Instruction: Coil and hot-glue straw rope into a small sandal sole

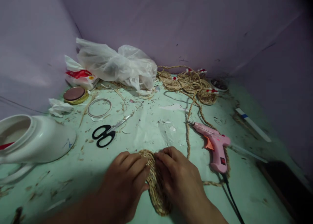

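Observation:
A long oval piece of coiled, braided straw rope (pixel 156 181) lies at the front middle of the table between both hands. My left hand (pixel 127 178) is closed on its left edge, fingers curled over the top. On the right edge, my right hand (pixel 178 175) pinches the piece near its far end. A strand of the braided rope (pixel 188 139) runs on the table behind and to the right of my right hand. Close by on the right, a pink glue gun (pixel 215 142) lies on its side, a clear glue stick out of its back.
Black-handled scissors (pixel 105 134), a tape ring (pixel 99 108) and a white jug (pixel 49 139) lie left. At the back are a plastic bag (pixel 122 62) and several coiled rope pieces with red beads (pixel 190 82). A dark flat object (pixel 286 185) and the gun's cable (pixel 232 198) are right.

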Demonstrator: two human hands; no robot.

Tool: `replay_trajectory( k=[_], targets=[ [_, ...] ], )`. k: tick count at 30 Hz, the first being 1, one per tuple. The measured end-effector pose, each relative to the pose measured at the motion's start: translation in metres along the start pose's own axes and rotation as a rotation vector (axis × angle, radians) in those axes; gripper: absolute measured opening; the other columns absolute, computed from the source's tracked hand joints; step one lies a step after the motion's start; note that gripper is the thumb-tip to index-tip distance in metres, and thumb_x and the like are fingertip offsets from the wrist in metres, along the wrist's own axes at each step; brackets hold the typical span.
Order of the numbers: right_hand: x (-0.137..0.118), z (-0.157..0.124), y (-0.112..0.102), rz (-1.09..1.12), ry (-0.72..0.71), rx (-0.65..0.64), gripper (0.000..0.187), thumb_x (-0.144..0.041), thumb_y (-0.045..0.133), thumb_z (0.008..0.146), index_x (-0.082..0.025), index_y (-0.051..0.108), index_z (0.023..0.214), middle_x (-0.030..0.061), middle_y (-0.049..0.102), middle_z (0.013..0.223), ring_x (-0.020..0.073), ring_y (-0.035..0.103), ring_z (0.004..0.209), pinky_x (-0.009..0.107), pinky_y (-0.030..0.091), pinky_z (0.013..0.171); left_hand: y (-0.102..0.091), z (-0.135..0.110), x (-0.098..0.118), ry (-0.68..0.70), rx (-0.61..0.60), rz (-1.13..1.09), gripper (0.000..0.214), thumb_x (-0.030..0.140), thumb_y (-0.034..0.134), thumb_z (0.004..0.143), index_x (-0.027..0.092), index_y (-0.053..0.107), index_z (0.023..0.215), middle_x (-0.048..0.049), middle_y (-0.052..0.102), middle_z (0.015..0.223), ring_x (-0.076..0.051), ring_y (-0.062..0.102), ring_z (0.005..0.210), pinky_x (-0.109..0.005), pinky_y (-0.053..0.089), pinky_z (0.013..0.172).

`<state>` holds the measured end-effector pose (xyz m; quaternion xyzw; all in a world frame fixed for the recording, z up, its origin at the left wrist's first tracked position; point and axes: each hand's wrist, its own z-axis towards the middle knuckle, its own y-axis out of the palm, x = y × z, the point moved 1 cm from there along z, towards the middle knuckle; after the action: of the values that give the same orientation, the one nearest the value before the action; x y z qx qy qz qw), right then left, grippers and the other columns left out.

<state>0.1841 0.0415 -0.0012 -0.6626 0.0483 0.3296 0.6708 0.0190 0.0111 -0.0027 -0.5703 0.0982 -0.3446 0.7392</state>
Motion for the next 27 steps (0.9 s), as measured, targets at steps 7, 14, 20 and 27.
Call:
replay_trajectory(
  k=[7, 14, 20, 27],
  targets=[
    [0.003, 0.004, -0.003, -0.038, -0.036, -0.097, 0.028, -0.005, 0.051, 0.068, -0.018, 0.068, 0.086, 0.0070, 0.067, 0.078, 0.0270, 0.064, 0.071, 0.037, 0.051, 0.057, 0.004, -0.001, 0.002, -0.075, 0.003, 0.020, 0.020, 0.025, 0.063, 0.082, 0.021, 0.061, 0.102, 0.0008, 0.069, 0.102, -0.021, 0.057, 0.098, -0.042, 0.033, 0.091],
    [0.001, 0.001, -0.005, -0.030, -0.080, -0.101, 0.024, -0.012, 0.052, 0.071, -0.017, 0.066, 0.090, 0.0075, 0.066, 0.080, 0.0244, 0.063, 0.066, 0.033, 0.048, 0.051, 0.007, -0.001, 0.010, -0.118, 0.068, 0.043, 0.016, 0.027, 0.062, 0.084, 0.021, 0.061, 0.098, 0.0016, 0.070, 0.102, -0.021, 0.056, 0.097, -0.042, 0.031, 0.090],
    [-0.001, -0.003, -0.002, -0.020, -0.097, -0.058, 0.024, -0.014, 0.043, 0.084, -0.017, 0.067, 0.086, 0.0078, 0.064, 0.077, 0.0255, 0.061, 0.068, 0.034, 0.046, 0.052, 0.000, 0.003, 0.002, -0.105, -0.069, -0.049, 0.031, 0.013, 0.051, 0.079, 0.023, 0.062, 0.106, -0.0028, 0.069, 0.108, -0.023, 0.057, 0.101, -0.044, 0.036, 0.091],
    [-0.001, -0.005, 0.001, -0.033, -0.066, -0.051, 0.017, -0.013, 0.051, 0.081, -0.021, 0.065, 0.085, 0.0042, 0.066, 0.078, 0.0238, 0.058, 0.070, 0.033, 0.041, 0.054, -0.025, 0.027, -0.019, -0.207, -0.111, -0.229, 0.029, 0.011, 0.043, 0.081, 0.024, 0.065, 0.094, -0.0044, 0.066, 0.097, -0.023, 0.054, 0.095, -0.042, 0.043, 0.083]
  ],
)
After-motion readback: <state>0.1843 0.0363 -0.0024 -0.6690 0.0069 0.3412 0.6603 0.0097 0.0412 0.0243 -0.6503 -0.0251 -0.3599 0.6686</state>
